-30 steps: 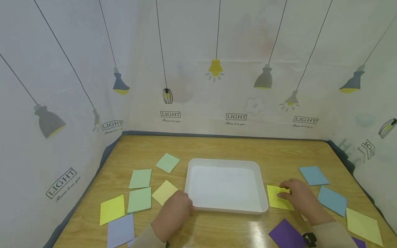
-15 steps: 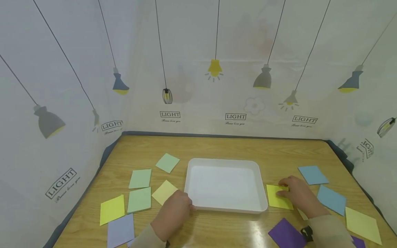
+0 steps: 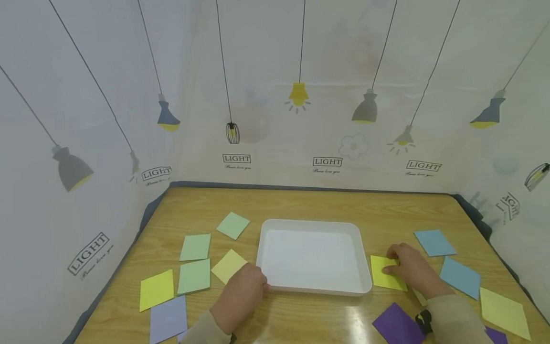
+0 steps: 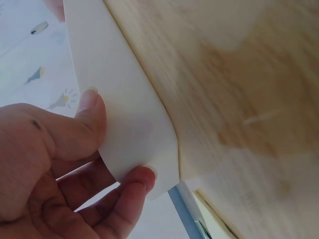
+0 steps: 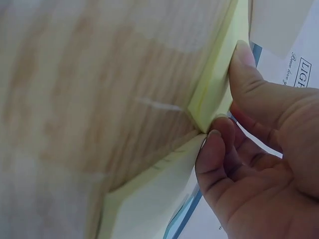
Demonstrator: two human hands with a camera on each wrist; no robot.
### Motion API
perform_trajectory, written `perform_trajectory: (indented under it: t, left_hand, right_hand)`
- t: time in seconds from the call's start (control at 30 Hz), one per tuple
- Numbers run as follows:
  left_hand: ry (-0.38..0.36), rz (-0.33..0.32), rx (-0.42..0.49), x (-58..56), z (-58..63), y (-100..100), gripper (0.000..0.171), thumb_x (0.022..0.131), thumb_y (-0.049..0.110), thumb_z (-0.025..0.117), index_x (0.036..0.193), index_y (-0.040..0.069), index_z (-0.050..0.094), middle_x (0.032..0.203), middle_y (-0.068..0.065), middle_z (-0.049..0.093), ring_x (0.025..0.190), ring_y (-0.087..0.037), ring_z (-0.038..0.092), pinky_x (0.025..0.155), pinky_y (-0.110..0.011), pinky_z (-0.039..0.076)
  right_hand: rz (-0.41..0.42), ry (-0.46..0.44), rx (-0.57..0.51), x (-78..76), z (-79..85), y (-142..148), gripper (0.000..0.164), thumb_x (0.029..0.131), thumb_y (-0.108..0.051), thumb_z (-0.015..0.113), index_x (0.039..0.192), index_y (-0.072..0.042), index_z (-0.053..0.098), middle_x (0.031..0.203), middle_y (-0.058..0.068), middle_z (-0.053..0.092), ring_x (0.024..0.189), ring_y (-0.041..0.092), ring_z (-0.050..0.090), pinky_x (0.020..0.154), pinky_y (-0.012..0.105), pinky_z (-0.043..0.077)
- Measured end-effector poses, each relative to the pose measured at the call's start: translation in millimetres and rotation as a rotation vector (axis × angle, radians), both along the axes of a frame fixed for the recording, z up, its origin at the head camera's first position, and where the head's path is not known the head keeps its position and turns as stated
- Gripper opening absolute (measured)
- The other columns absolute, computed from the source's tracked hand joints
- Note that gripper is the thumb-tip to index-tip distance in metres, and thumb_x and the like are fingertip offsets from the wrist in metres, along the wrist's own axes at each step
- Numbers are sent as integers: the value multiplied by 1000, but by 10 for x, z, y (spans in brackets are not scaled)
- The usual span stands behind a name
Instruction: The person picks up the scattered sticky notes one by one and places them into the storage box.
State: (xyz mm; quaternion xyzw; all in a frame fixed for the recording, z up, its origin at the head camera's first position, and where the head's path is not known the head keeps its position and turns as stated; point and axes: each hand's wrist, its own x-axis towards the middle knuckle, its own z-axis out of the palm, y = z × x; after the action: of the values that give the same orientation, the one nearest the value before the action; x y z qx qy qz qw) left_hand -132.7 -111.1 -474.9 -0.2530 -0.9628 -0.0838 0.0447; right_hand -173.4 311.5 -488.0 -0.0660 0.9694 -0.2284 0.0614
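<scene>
We see the left hand (image 3: 244, 291) gripping the near left corner of the white tray (image 3: 311, 255), thumb against its outer wall and fingers curled at the rim, in the middle of the wooden table (image 3: 318, 203). The right hand (image 3: 414, 272) holds the right side of the bright yellow pad (image 3: 382, 282), thumb against it and fingertips bent at a corner; how firmly, we cannot tell. That pad lies just right of the tray's near right corner, with a partly hidden pale yellow pad (image 5: 154, 199) by the same fingertips. We judge the bright yellow pad light and flexible, stiffer across its thickness than any single sheet, so we would pinch opposite edges through the whole stack; gripping only the top could fan or peel the leaves. The tray looks like thin, rigid plastic, probably light and apt to slide on the smooth table, and its rim seems the sound place to hold.
</scene>
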Motion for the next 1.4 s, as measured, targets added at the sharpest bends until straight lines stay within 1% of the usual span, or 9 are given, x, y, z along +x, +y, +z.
perform_trajectory:
  t: [0.1, 0.4, 0.5, 0.57, 0.73, 0.8, 0.97, 1.17, 1.4]
  left_hand:
    - [1, -5, -5, 3, 3, 1, 25, 87, 27, 77, 67, 12, 76, 63, 4, 59, 62, -11, 48, 63, -27, 47]
    - [9, -19, -15, 9, -14, 1, 26, 88, 27, 77, 66, 12, 74, 62, 4, 58, 62, -11, 48, 64, -27, 47]
    - [5, -16, -23, 11, -17, 2, 26, 88, 27, 77, 66, 12, 75, 62, 4, 58, 62, -11, 48, 64, -27, 48]
    - [-3, -10, -22, 12, -18, 2, 26, 88, 28, 77, 67, 12, 75, 63, 4, 58, 63, -11, 48, 64, -27, 48]
    - [-38, 10, 9, 20, -15, 5, 24, 87, 26, 78, 68, 12, 76, 64, 5, 58, 64, -10, 48, 65, -28, 48]
    - [-46, 15, 15, 22, -14, 5, 23, 86, 26, 78, 68, 12, 76, 64, 5, 58, 64, -10, 48, 65, -28, 48]
    - [-46, 20, 10, 25, -8, 2, 23, 86, 26, 78, 68, 12, 76, 64, 5, 58, 65, -11, 49, 66, -28, 49]
    - [-23, 16, -6, 26, 0, 4, 25, 87, 28, 78, 67, 12, 76, 64, 5, 58, 64, -10, 48, 65, -28, 49]
    - [5, 10, 0, 18, 19, 6, 27, 86, 28, 78, 65, 12, 74, 63, 4, 58, 63, -11, 49, 64, -28, 48]
  right_hand:
    - [4, 4, -7, 0, -3, 8, 41, 84, -18, 81, 109, 7, 62, 103, 19, 64, 96, 35, 62, 82, 52, 54]
    - [-6, -23, -21, 6, 27, 10, 41, 86, -17, 79, 112, 7, 58, 108, 25, 65, 101, 42, 62, 83, 53, 54]
    - [-10, -13, -4, 8, 25, 16, 40, 87, -17, 78, 114, 5, 59, 108, 25, 65, 100, 41, 63, 81, 52, 54]
    - [-8, 10, 10, 10, 17, 22, 34, 88, -16, 77, 112, 4, 60, 104, 23, 66, 96, 38, 63, 78, 51, 54]
    - [16, 79, 34, 20, 21, 32, 13, 92, -8, 70, 99, 2, 66, 90, 12, 65, 83, 26, 60, 71, 44, 52]
    - [22, 90, 43, 23, 37, 32, 11, 93, -8, 69, 98, 1, 68, 89, 10, 64, 81, 23, 59, 71, 42, 52]
    - [15, 109, 51, 34, 123, 10, 10, 93, -10, 69, 96, 0, 69, 87, 9, 64, 80, 22, 59, 69, 40, 52]
    - [16, 145, 58, 33, 272, -35, 8, 92, -9, 71, 89, -3, 67, 82, 7, 59, 74, 19, 53, 63, 33, 45]
    - [33, 170, 67, 50, 437, -102, 10, 92, -11, 71, 87, -4, 66, 80, 5, 56, 70, 17, 49, 60, 30, 42]
